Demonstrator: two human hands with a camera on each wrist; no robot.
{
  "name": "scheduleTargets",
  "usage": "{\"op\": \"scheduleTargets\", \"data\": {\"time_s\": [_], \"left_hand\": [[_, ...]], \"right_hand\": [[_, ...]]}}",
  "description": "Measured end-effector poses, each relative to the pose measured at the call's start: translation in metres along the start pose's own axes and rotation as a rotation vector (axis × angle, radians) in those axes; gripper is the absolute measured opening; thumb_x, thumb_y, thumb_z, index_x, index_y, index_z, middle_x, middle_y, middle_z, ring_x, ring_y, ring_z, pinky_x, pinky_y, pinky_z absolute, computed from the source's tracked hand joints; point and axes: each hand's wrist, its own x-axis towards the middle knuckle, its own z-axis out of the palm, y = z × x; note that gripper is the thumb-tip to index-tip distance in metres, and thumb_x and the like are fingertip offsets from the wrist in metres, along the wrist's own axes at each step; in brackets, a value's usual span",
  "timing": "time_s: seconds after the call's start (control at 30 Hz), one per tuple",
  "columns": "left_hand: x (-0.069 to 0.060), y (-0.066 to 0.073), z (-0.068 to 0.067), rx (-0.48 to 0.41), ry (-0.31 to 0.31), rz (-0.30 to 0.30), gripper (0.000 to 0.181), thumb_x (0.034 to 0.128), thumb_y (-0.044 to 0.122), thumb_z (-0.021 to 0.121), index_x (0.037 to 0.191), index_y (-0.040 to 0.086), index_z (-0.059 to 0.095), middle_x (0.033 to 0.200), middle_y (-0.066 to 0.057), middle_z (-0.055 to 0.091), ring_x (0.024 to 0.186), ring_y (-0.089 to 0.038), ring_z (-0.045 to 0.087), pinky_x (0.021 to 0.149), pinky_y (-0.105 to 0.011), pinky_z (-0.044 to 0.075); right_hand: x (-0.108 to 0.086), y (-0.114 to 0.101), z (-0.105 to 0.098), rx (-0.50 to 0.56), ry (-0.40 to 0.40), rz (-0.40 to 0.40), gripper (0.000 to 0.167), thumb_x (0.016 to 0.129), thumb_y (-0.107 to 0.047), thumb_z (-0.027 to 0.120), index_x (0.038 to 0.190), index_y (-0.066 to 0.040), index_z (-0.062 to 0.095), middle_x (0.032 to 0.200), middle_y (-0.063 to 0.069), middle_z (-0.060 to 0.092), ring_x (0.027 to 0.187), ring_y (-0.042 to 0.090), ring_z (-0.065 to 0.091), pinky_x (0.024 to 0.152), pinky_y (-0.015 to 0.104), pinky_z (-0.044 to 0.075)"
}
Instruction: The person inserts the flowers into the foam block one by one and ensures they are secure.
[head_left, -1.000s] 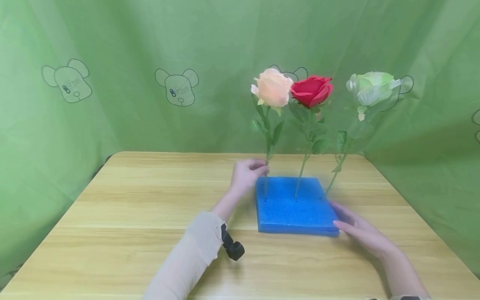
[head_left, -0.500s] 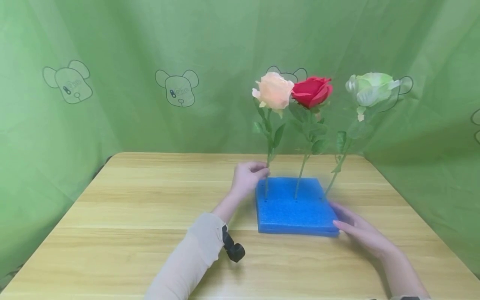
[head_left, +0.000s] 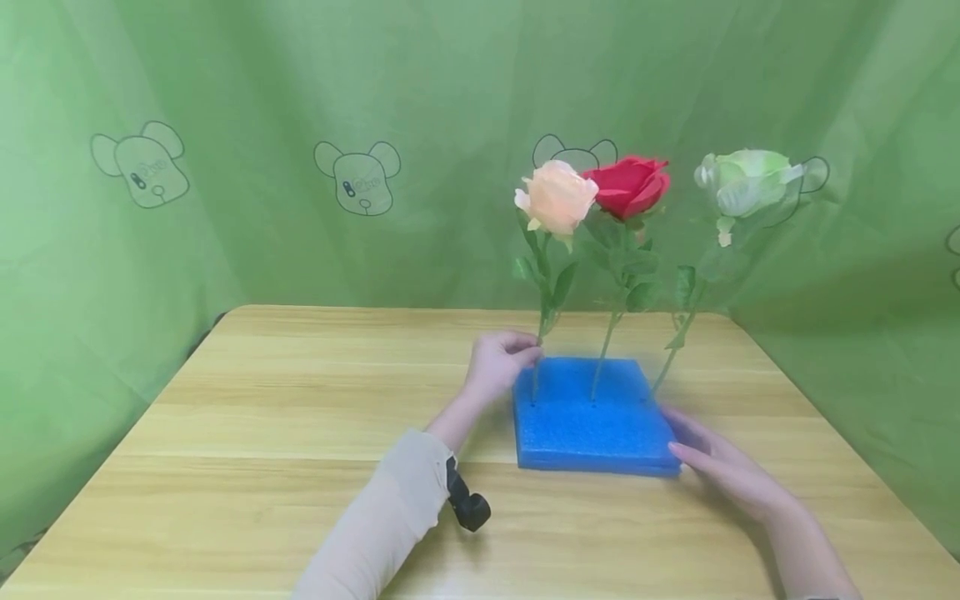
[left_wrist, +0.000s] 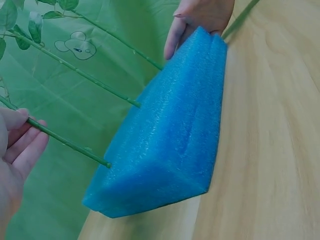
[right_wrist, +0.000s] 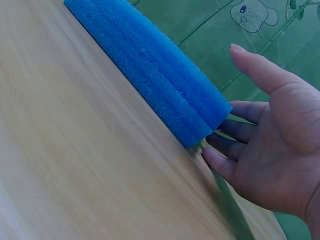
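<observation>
In the head view my left hand (head_left: pixel 501 365) pinches the stem of a peach rose (head_left: pixel 557 197) between thumb and fingers. The stem's lower end meets the top of a blue foam block (head_left: pixel 596 437) near its left side; how deep it sits I cannot tell. A red rose (head_left: pixel 628 188) stands in the block's middle, and a pale green rose (head_left: pixel 750 182) leans right from its right side. My right hand (head_left: pixel 723 467) touches the block's right side. The right wrist view shows its fingers (right_wrist: pixel 240 131) loosely extended against the block's end, thumb raised.
The block rests on a light wooden table (head_left: pixel 285 467). Behind and around the table hangs a green curtain (head_left: pixel 450 75) printed with bear heads. A black strap piece (head_left: pixel 468 504) sticks out from my left sleeve (head_left: pixel 390 508).
The peach rose has come down a little and shifted right, its bloom now overlapping the red one more. My left hand has dropped slightly with it. The right hand keeps its place.
</observation>
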Motion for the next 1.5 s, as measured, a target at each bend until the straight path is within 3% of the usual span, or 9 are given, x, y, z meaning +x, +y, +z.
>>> {"op": "scheduleTargets", "data": {"time_s": [0.43,1.3,1.5], "left_hand": [[-0.006,-0.014,0.005,0.041,-0.03,-0.034,0.017,0.0838,0.008,0.066,0.099,0.0,0.068,0.09,-0.009,0.07,0.077,-0.014,0.066,0.07,-0.022,0.055],[-0.007,-0.017,0.007,0.046,-0.026,-0.029,0.02,0.0854,0.008,0.065,0.103,-0.002,0.067,0.09,-0.01,0.07,0.078,-0.014,0.067,0.069,-0.02,0.054],[-0.007,-0.019,0.006,0.006,-0.033,-0.04,0.021,0.0854,0.007,0.065,0.104,-0.003,0.066,0.091,-0.011,0.07,0.078,-0.015,0.067,0.07,-0.02,0.055]], "right_hand": [[-0.001,0.002,0.001,-0.004,-0.004,-0.006,0.058,0.099,-0.016,0.042,0.145,0.005,0.013,0.15,0.028,0.007,0.132,0.048,0.003,0.099,0.069,0.005],[0.001,0.002,0.001,-0.027,0.005,-0.005,0.058,0.099,-0.017,0.043,0.145,0.004,0.014,0.149,0.028,0.009,0.132,0.049,0.005,0.098,0.071,0.007],[0.001,0.003,0.0,-0.025,0.002,-0.003,0.058,0.099,-0.017,0.042,0.145,0.004,0.014,0.149,0.028,0.009,0.132,0.049,0.005,0.099,0.07,0.007]]}}
